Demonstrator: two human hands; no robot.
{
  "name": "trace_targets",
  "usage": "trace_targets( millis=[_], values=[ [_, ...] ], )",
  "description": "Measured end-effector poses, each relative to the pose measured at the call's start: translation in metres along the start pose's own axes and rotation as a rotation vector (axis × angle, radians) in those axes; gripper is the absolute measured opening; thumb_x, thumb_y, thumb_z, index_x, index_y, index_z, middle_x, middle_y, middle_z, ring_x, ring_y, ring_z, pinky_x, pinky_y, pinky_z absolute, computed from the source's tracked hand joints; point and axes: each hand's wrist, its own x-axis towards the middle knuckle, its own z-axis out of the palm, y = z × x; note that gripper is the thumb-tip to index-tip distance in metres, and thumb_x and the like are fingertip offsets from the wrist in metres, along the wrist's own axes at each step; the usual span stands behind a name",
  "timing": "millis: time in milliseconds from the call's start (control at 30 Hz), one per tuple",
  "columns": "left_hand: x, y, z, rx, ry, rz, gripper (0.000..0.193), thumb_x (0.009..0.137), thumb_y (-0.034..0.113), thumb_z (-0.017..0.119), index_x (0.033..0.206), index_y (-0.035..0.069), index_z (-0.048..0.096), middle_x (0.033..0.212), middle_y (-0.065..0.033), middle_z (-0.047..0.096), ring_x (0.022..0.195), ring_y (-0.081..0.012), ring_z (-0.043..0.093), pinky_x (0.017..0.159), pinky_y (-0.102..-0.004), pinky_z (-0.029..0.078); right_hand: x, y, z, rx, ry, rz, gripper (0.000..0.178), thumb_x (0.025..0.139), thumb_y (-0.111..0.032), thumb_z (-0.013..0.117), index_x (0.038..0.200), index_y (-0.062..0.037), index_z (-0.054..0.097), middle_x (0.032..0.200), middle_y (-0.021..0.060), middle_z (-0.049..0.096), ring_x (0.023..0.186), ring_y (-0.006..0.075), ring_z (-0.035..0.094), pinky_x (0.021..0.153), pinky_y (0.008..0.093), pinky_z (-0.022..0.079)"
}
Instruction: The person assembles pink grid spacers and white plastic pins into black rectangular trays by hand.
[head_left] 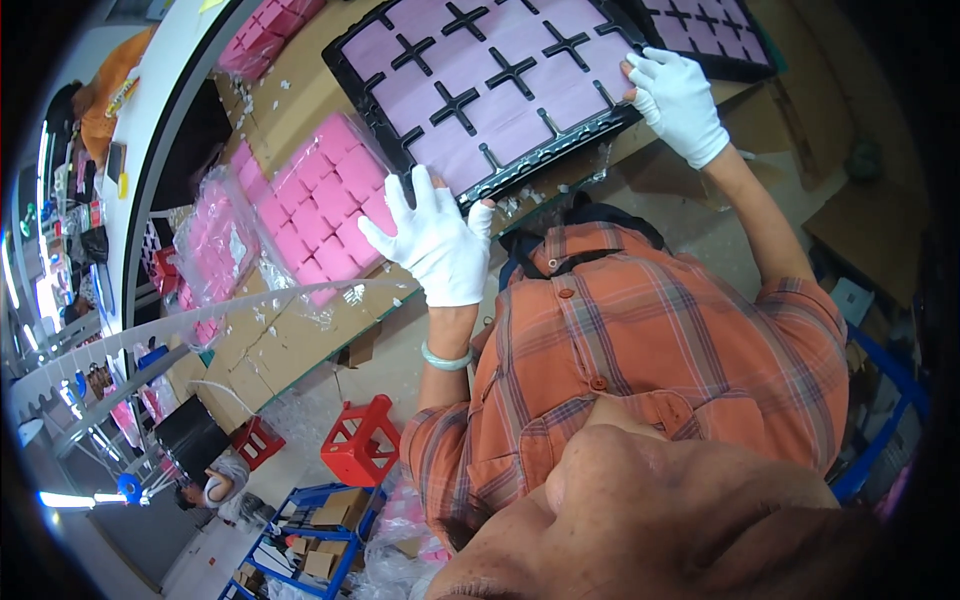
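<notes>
A black tray (pixel 352 62) filled with pale purple square pads, split by black cross-shaped dividers, lies on a cardboard-covered table (pixel 300 90). My left hand (pixel 432 238), in a white glove, grips the tray's near left corner. My right hand (pixel 678 98), also in a white glove, rests on the tray's right edge with fingers on a purple pad. A pale green bangle (pixel 446 357) circles my left wrist.
A block of bright pink squares in clear plastic wrap (pixel 320 200) lies left of the tray, with more pink stacks (pixel 262 40) behind it. A second black tray (pixel 712 30) sits at the far right. A red stool (pixel 362 440) and blue shelving (pixel 320 530) stand on the floor below.
</notes>
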Motion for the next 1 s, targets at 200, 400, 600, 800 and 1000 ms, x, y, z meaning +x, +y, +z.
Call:
trace_targets(
  millis=[200,400,600,800,1000],
  values=[
    [-0.018,-0.025,0.024,-0.524,0.355,-0.271,0.019,0.08,0.023,0.068,0.092,0.008,0.069,0.112,-0.0136,0.061,0.112,-0.0338,0.051,0.101,-0.0484,0.035,-0.014,0.015,-0.009,0.333,0.185,0.291,0.028,0.095,-0.027,0.057,0.102,-0.0043,0.071,0.096,0.0114,0.068,0.095,0.0298,0.062,0.081,0.0388,0.048],
    [-0.017,-0.042,0.043,-1.429,-0.064,-0.619,0.039,0.089,0.006,0.067,0.125,-0.003,0.055,0.091,-0.0026,0.063,0.075,-0.0085,0.059,0.066,-0.0209,0.048,-0.058,0.044,0.019,0.719,0.059,0.742,0.035,0.098,-0.035,0.054,0.105,-0.0043,0.071,0.091,0.0095,0.068,0.082,0.0211,0.063,0.074,0.0327,0.047],
    [-0.014,-0.055,0.051,-1.794,-0.096,-0.77,0.034,0.089,0.003,0.063,0.123,0.0,0.057,0.078,0.0027,0.057,0.058,-0.0036,0.047,0.051,-0.0169,0.038,-0.055,0.04,0.013,1.243,-0.041,1.16,0.029,0.096,-0.033,0.059,0.102,-0.008,0.072,0.081,-0.0068,0.062,0.071,0.0015,0.047,0.059,0.0184,0.034],
    [-0.018,-0.043,0.037,-1.652,-0.038,-0.632,0.036,0.087,0.002,0.059,0.123,-0.002,0.056,0.084,0.0001,0.058,0.066,-0.0061,0.051,0.056,-0.0188,0.039,-0.054,0.038,0.005,1.121,0.049,1.15,0.031,0.092,-0.039,0.065,0.095,-0.0085,0.07,0.083,-0.0066,0.058,0.069,0.003,0.044,0.059,0.0179,0.032],
    [0.011,0.044,-0.009,-1.638,-0.04,-0.527,0.041,0.094,0.004,0.055,0.133,0.002,0.043,0.09,-0.0013,0.055,0.057,-0.0034,0.045,0.046,-0.0171,0.037,-0.085,0.086,-0.014,1.443,0.262,1.345,0.027,0.094,-0.037,0.064,0.092,-0.0101,0.06,0.07,-0.0077,0.041,0.062,0.0046,0.038,0.057,0.0216,0.034]
  ],
)
